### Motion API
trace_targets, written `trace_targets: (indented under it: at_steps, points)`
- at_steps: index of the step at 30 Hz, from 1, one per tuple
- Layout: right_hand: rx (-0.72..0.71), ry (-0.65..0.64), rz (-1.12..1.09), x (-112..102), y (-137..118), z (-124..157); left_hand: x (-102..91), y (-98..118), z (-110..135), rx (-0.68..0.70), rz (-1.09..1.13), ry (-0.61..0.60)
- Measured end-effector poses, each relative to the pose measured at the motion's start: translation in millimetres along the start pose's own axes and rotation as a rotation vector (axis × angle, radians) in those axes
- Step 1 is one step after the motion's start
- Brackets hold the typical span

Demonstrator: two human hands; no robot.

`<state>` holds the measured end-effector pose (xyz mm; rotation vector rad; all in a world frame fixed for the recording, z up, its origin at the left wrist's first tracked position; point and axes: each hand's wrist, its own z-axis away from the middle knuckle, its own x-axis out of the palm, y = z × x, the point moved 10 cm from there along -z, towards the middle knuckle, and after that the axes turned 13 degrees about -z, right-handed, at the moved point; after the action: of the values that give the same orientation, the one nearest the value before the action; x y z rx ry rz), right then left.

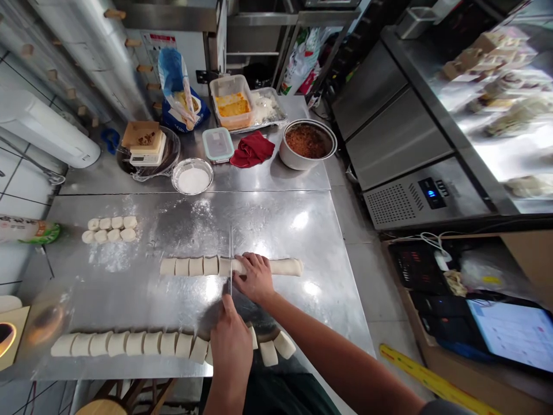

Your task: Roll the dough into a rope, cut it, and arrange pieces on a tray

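Observation:
A long dough roll (285, 267) lies across the middle of the steel table. My right hand (254, 278) rests on it, fingers curled over its top and thumb on the near side. My left hand (232, 340) grips a knife, whose handle is hidden in the fist. The thin blade (231, 248) stands edge-on across the roll, just left of my right fingertips. Left of the blade, several cut dough pieces (196, 266) sit in line. Along the near edge runs a row of larger dough pieces (126, 343), partly hidden behind my left hand; two pieces (268, 353) lie apart at its right.
Small dough balls (108, 229) lie on floury steel at the left. Behind stand a foil bowl of white powder (192, 177), a scale (148, 150), a lidded box (218, 144), a red cloth (253, 150) and a pot of brown filling (307, 143). A steel fridge (406, 144) stands right.

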<state>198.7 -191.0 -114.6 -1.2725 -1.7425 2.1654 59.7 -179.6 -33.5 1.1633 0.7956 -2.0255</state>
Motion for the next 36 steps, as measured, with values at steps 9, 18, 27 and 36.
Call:
trace_targets:
  at_steps: [9, 18, 27, 36]
  points:
    - [-0.001, -0.024, 0.009, 5.4, 2.5, 4.8, 26.6, 7.0, -9.0, -0.022, -0.014, -0.06]
    - [-0.082, -0.053, -0.027, -28.5, 12.5, 9.1, 4.3, 12.7, -12.3, -0.047, 0.018, 0.0]
    - [0.003, -0.037, 0.007, -32.4, 33.8, 16.3, 6.6, 44.8, 18.6, -0.022, 0.035, -0.086]
    - [0.001, -0.036, 0.019, -31.0, 33.7, 18.5, 28.9, 49.3, 17.8, -0.016, -0.012, -0.057]
